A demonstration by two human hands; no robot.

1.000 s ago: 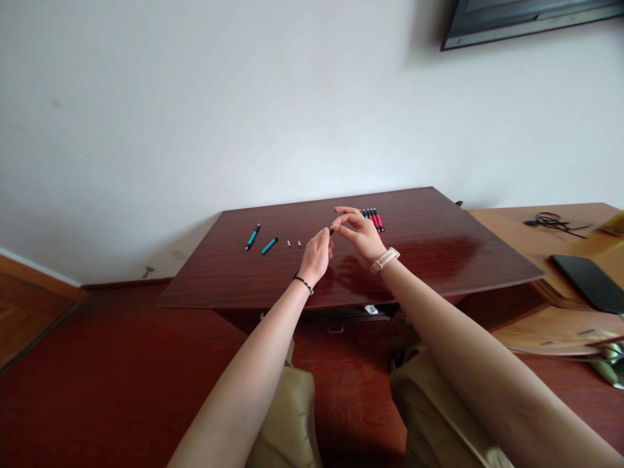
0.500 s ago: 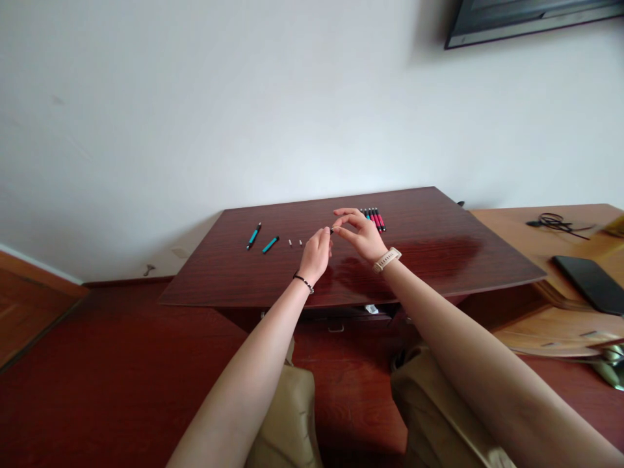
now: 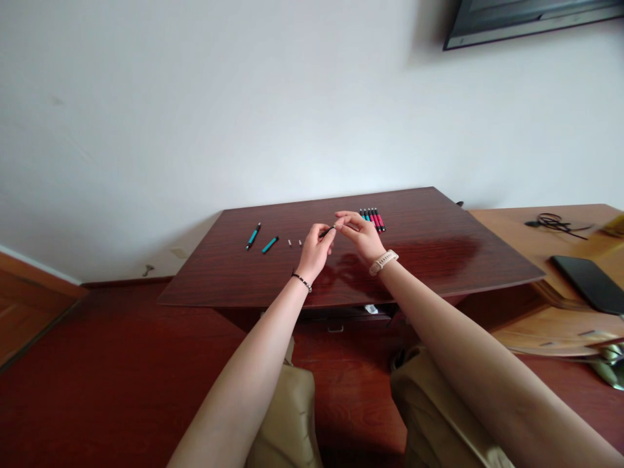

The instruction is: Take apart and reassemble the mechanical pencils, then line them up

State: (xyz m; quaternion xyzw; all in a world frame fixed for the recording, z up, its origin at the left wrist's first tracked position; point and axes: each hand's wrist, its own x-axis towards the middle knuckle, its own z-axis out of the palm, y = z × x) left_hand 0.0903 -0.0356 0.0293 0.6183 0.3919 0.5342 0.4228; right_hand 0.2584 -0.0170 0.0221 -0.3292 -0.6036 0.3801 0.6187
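Above the middle of the dark table (image 3: 209, 273), my left hand (image 3: 313, 255) is closed on a slim black pen part (image 3: 326, 232). My right hand (image 3: 364, 239) pinches with thumb and index finger at the far end of that part; whatever is between those fingertips is too small to name. To the left lie a teal and black pen (image 3: 253, 236) and a separate teal pen barrel (image 3: 270, 245). Two tiny white pieces, one near the barrel (image 3: 289, 243) and one near my left hand (image 3: 299, 242), rest on the tabletop.
Several pens (image 3: 377, 220), teal and pink with black grips, lie in a row behind my right hand. A lighter wooden desk (image 3: 507, 227) on the right holds a black phone-like slab (image 3: 587, 283) and a coiled cable (image 3: 556, 223). A screen (image 3: 531, 23) hangs on the wall.
My left hand has turned and its fingers have shifted, so more of the black pen part shows. My right hand has moved slightly left, still pinching at its end.
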